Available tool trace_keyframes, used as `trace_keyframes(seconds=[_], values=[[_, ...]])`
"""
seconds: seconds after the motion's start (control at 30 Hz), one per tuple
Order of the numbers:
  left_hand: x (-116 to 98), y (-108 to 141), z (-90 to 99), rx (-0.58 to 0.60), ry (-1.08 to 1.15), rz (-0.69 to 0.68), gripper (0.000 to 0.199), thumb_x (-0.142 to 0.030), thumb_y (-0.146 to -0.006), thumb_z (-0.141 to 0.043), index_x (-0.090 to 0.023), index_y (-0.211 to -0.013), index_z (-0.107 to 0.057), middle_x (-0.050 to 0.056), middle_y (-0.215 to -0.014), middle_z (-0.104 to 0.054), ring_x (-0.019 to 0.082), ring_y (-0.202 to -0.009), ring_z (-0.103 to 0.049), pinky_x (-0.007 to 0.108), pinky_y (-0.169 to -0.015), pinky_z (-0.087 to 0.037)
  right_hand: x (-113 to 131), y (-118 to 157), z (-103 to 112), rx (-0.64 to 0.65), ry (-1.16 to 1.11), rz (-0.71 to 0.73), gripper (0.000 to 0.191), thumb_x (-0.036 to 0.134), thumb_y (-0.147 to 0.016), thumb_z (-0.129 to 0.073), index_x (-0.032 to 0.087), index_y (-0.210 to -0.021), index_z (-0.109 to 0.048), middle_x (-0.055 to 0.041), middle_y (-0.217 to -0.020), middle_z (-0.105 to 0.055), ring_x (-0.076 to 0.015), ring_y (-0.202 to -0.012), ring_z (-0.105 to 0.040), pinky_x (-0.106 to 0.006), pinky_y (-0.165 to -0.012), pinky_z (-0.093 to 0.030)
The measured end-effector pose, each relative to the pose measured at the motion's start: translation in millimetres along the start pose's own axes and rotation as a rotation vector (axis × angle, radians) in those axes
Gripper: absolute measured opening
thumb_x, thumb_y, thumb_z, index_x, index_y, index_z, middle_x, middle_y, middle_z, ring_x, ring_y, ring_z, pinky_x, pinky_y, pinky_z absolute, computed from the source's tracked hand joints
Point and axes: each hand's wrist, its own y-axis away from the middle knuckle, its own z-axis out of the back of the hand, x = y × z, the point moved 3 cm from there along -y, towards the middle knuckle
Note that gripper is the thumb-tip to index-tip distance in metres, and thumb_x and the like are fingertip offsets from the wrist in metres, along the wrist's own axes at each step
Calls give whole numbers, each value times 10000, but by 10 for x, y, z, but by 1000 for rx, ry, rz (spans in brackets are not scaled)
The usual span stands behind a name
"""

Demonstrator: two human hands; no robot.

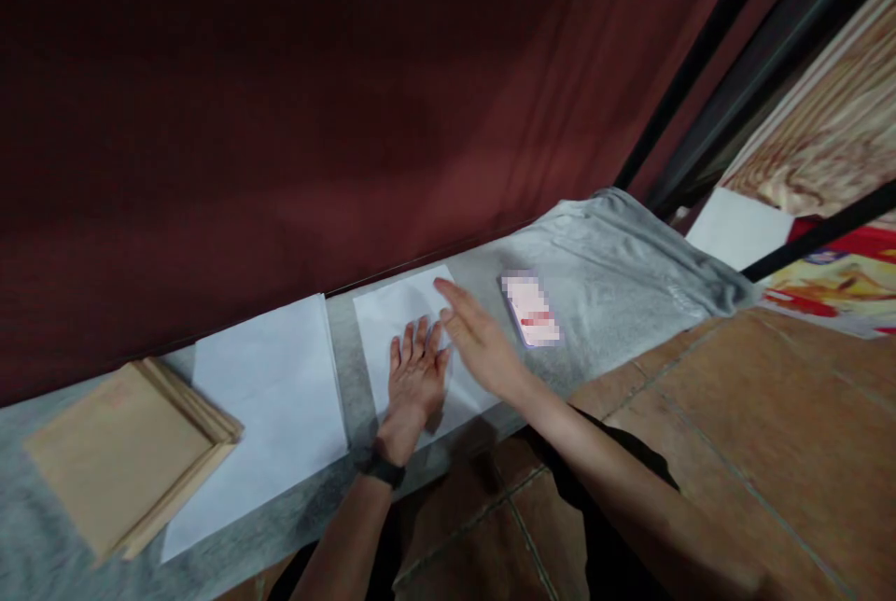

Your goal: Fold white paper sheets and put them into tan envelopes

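A white sheet of paper (380, 321) lies on a narrow ledge covered by a grey cloth (595, 274). Spread flat on the middle of this sheet is my left hand (417, 372), its fingers pointing away from me and a dark band round the wrist. My right hand (480, 340) is at the sheet's right edge, turned on its side with fingers stretched out, holding nothing. Left of the sheet rests a larger stack of white paper (270, 386). Brown paper envelopes or bags (130, 452) are piled over its left edge; which of the two I cannot tell.
A phone (532, 310) with a blurred screen lies right of the sheet. A dark red wall (280, 162) rises behind the ledge. Black bars (700, 60) slant at the right, near a colourful printed box or packet (833, 279). Brown floor tiles (742, 414) show below.
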Motion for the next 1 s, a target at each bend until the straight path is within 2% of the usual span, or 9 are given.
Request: trace_keyframes(seconds=[0.1,0.17,0.27,0.5,0.63,0.73,0.83,0.93,1.0], values=[[135,-13,-13,-38,-50,-25,571,-201,-1009,-379,-163,-1573,-452,144,-1678,-359,337,-1583,-267,585,-1266,-261,-139,93,-306,163,141,65,576,475,-1112,-336,153,-1580,-426,-124,-1672,-390,-267,-1560,-332,-480,-1276,-311],[219,-24,-36,-97,-61,1,572,-215,-1016,-356,-153,-1578,-441,156,-1680,-351,336,-1580,-277,585,-1259,-275,-262,192,-518,248,240,84,623,518,-1093,-382,126,-1574,-437,-137,-1667,-392,-292,-1561,-332,-500,-1294,-266],[293,-36,-85,-156,-54,24,569,-263,-1032,-341,-148,-1581,-436,156,-1678,-356,316,-1572,-305,561,-1261,-278,-425,302,-674,252,306,91,630,516,-1084,-412,119,-1572,-441,-151,-1661,-393,-290,-1545,-368,-483,-1282,-296],[466,14,-115,-225,-15,97,673,-404,-1048,-244,5,-1554,-417,232,-1626,-418,328,-1541,-366,502,-1261,-299,-643,443,-544,205,398,-21,725,527,-1049,-481,26,-1569,-418,-202,-1651,-378,-308,-1537,-382,-465,-1277,-322],[502,133,-39,-306,16,173,687,-414,-1041,-233,-4,-1569,-393,248,-1607,-441,342,-1548,-351,555,-1254,-298,-638,509,-424,232,435,-109,703,484,-1065,-446,-22,-1551,-428,-223,-1645,-370,-327,-1532,-388,-476,-1284,-310],[343,260,-1,-341,37,132,664,-397,-1039,-269,-62,-1605,-353,206,-1659,-375,340,-1584,-263,585,-1273,-242,-496,506,-380,233,400,-48,638,454,-1084,-400,43,-1572,-426,-172,-1670,-350,-300,-1541,-377,-469,-1291,-297],[100,368,-58,-277,48,-10,613,-286,-1033,-272,-114,-1616,-354,153,-1658,-400,304,-1592,-252,561,-1278,-248,-355,521,-412,234,328,55,609,451,-1090,-393,115,-1598,-401,-120,-1686,-344,-258,-1553,-356,-439,-1292,-302],[-20,443,-150,-239,23,-64,605,-217,-1017,-272,-82,-1597,-381,172,-1627,-446,298,-1571,-309,539,-1268,-287,-349,595,-468,242,292,112,618,453,-1073,-454,100,-1580,-429,-144,-1659,-395,-251,-1549,-364,-433,-1286,-314],[-8,477,-185,-236,3,-67,599,-270,-1034,-279,-55,-1579,-402,195,-1619,-447,311,-1548,-359,537,-1258,-311,-411,653,-477,227,291,128,629,455,-1063,-481,81,-1567,-442,-164,-1644,-415,-252,-1543,-376,-434,-1284,-318]])
